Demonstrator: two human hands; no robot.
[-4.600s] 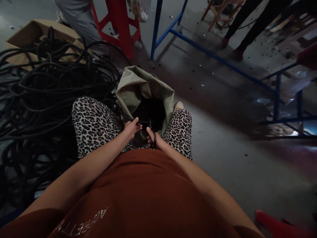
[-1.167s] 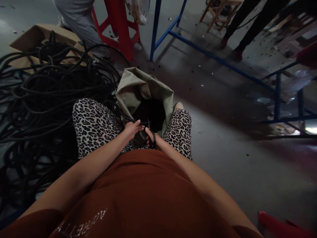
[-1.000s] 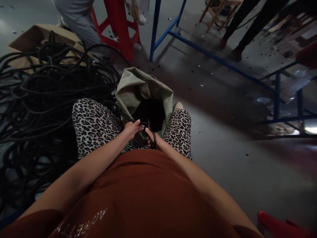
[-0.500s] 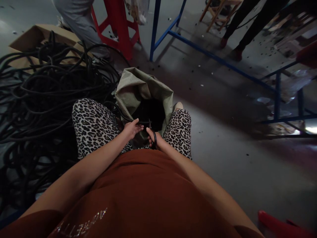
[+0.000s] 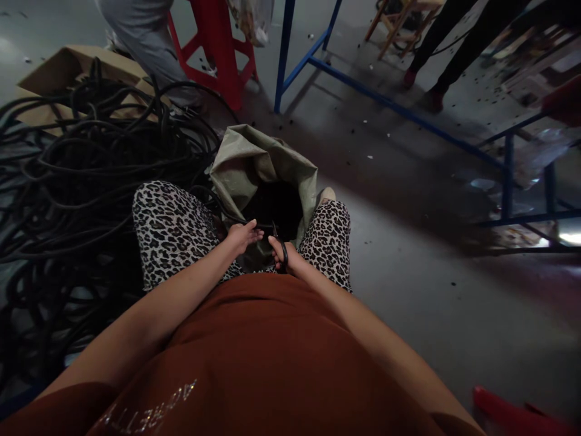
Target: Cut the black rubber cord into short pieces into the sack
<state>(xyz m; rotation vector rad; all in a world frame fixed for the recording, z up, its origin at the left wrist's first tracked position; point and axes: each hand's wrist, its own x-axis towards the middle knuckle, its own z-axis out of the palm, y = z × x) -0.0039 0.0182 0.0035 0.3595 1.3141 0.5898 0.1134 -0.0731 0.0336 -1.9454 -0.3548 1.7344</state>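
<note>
The person sits with an open grey-green sack [image 5: 254, 163] standing on the floor between the knees, its mouth right under both hands, so anything let go there would drop straight in. The inside of the sack is too dark to read.

The left hand [image 5: 242, 235] holds a black cable [image 5: 222, 209] over the sack's mouth. The cable runs in from the big tangled pile of cable [image 5: 82, 175] lying on the floor on the person's left, across the left thigh to the fingers. The thumb and fingers close loosely around it, fingertips pointing toward the other hand, so the cable end sits just in front of the blades.

The right hand [image 5: 284, 254] grips a pair of scissors [image 5: 280, 245], fingers through the dark handle loops and curled tight, the blades pointing up and away toward the cable. Whether the blades are apart or closed is too small and dark to tell.

Both forearms reach forward from the rust-coloured shirt [image 5: 254, 357], elbows out, wrists meeting close together just above the sack's near edge.

Behind the pile lies a flattened cardboard box [image 5: 54, 66]. A red stool [image 5: 218, 42] and a blue metal frame [image 5: 363, 85] stand farther off, with other people's legs near them.
</note>
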